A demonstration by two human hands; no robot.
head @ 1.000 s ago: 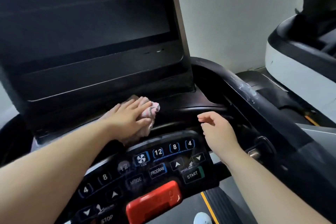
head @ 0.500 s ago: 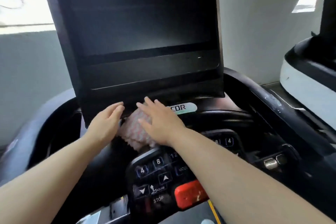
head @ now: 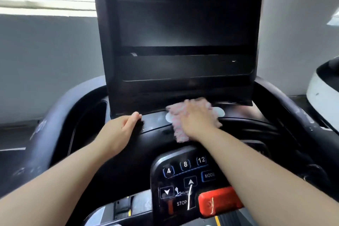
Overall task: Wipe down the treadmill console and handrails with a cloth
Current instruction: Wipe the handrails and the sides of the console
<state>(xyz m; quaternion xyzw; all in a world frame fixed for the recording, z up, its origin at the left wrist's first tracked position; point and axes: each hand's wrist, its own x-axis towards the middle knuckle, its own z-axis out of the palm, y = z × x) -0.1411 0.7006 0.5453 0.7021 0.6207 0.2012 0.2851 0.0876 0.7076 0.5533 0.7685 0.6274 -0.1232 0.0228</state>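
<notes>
**While your right hand [head: 197,121] presses the cloth [head: 180,135], your left hand [head: 119,130] sits on the console ledge [head: 156,121]**

Although motion blurs it, your right hand lies flat on top of the pink cloth with its fingers spread. It presses the cloth onto the dark ledge, and nothing is clenched. Cloth edges show beyond your fingertips and trail back past the heel of the hand toward you. A pale oval badge [head: 219,112] pokes out from under the cloth on either side of the hand. Directly beyond the fingertips rises the black screen [head: 183,14], unlit.

Your left hand sits on the same ledge, to the left of the right hand and apart from the cloth. Its thumb lies straight along the top, but its fingers are tucked out of sight, so you cannot tell whether it grips the edge or only rests there.

Nearer you than both hands, partly beneath your right forearm, is the keypad [head: 183,170] marked 4, 8, 12, MODE and STOP, with a red button [head: 218,202] just beside it. A curved black handrail [head: 55,115] sweeps outward past your left hand. A white machine [head: 321,88] stands well off to the right of your right hand.
</notes>
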